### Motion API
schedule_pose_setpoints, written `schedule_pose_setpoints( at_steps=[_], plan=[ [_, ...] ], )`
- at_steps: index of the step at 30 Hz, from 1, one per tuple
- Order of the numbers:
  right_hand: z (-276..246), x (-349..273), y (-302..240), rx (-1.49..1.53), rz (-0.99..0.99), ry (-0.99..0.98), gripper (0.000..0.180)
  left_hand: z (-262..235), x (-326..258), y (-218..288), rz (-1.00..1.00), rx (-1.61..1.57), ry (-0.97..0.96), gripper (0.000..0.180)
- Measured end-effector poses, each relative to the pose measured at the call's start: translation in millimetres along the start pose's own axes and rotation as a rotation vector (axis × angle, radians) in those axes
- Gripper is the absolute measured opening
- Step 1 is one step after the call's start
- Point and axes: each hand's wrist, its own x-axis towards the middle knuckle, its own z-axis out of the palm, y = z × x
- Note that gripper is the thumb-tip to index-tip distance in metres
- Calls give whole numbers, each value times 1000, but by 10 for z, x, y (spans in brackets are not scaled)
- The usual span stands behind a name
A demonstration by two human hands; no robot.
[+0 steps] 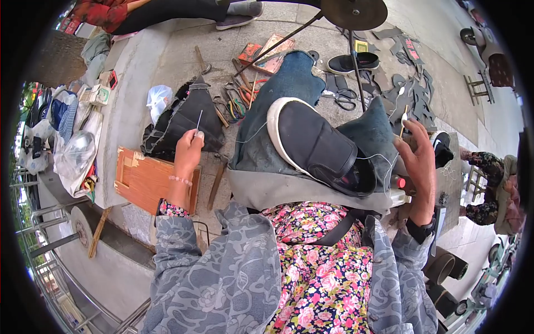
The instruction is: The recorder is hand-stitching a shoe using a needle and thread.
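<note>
A black slip-on shoe with a white sole lies tilted on a dark blue cloth over my lap, above a grey apron. Off to the left, my left hand is closed in a pinch on a thin metal needle that points upward. Pale thread runs out from the shoe's left side toward that hand. More thread leaves the shoe's opening toward my right hand, raised on the right with fingers curled around a thin yellowish stick. Neither hand touches the shoe.
A wooden board and a black leather bag lie at left. Pliers, scissors and another dark shoe are beyond the cloth. A metal stand rises ahead; dark scraps cover the ground at right.
</note>
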Motion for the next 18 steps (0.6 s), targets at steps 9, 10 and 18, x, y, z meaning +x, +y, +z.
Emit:
schedule_pose_setpoints(
  at_steps=[9,10,18],
  plan=[
    [1187,555,-1417,497,-593,-509,52,125,-731,644,302,-453,-463,40],
    [1219,506,-1401,570,-640,-512,51,123,-773,702,298,-447,-484,40],
    [1282,450,-1323,658,-561,-546,48,212,-844,759,48,-567,-653,41]
  ],
)
